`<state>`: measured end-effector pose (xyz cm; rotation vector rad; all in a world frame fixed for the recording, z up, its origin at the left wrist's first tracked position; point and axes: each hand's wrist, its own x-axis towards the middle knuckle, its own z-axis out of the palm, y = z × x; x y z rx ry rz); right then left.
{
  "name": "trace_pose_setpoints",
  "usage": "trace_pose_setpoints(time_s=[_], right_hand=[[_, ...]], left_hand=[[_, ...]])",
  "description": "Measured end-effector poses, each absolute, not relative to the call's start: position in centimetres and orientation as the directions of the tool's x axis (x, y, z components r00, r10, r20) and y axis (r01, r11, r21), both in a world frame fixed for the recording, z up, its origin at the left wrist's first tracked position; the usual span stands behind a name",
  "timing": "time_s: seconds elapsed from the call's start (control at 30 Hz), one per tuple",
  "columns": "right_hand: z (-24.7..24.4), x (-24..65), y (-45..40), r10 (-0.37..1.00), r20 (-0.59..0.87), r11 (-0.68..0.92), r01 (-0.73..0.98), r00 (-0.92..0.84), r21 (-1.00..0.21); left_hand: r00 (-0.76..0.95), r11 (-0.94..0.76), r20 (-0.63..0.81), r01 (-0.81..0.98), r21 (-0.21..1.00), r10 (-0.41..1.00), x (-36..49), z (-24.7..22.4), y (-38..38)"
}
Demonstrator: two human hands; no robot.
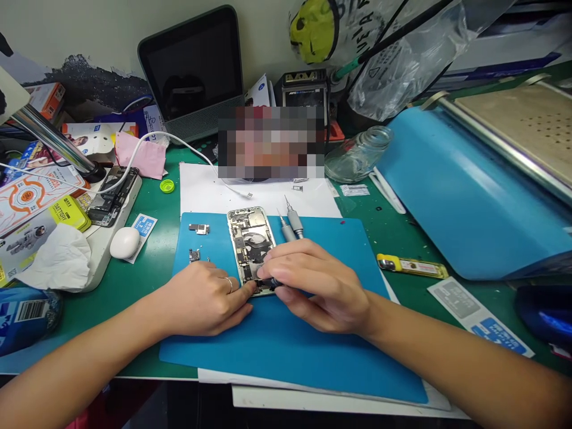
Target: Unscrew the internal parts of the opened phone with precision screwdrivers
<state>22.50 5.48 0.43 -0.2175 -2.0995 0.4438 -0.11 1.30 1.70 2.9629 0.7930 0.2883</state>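
Observation:
An opened smartphone (257, 238) lies on the blue mat (286, 351), its inner boards and dark middle showing. My left hand (208, 298) is at the phone's lower left, with the index fingertip pressed on its bottom end and the other fingers curled in. Above the lower right corner, my right hand (319, 283) pinches a small dark part (271, 283), mostly covered by the fingers. Two grey screwdrivers (290, 223) lie just beyond that hand, tips pointing away. Left of the phone sit a small metal-and-black part (199, 229) and a small circuit piece (194, 255).
At the left, a white earbud case (125, 243) sits near a crumpled tissue (58, 259). A white cable (179, 145) arches across the back onto white paper (201, 190). To the right are a glass jar (353, 158), a yellow-ended tool (411, 266) and a rolled blue mat (465, 196).

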Motion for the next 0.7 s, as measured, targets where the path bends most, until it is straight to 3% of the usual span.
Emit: trace_pose_setpoints(time_s=[0.7], right_hand=[[0.31, 22.36, 5.47, 0.345, 0.773, 0.912, -0.005, -0.533, -0.41]], left_hand=[[0.847, -0.867, 0.184, 0.492, 0.087, 0.499, -0.21, 1.56, 1.25]])
